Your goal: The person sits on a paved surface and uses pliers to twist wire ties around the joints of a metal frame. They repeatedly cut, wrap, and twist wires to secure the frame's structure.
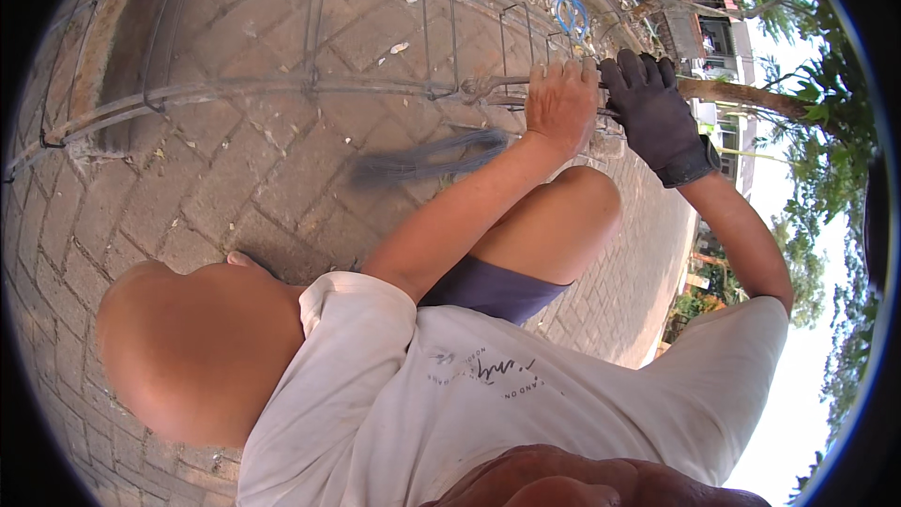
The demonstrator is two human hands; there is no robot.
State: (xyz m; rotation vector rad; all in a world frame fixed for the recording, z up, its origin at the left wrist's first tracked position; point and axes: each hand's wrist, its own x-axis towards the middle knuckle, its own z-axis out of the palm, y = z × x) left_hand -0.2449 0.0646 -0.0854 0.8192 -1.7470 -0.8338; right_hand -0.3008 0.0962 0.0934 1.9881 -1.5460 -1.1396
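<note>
My bare left hand is closed, its fingers curled over the two dark handles of what look like metal pincers. Just to the right of it, my right hand, in a black glove, is closed round the same handles farther out. The head of the tool points left, against the rod end of a steel rebar cage. How the jaws sit on the cage is too small to tell. Below the cage lies a bundle of thin grey tie wire on the paving, apart from both hands.
The long cage runs leftward with several rectangular stirrups, near a timber-like beam at the far left. Brick paving lies beneath, with scattered leaves. A blue cord lies beyond the cage. Trees and buildings stand at the right.
</note>
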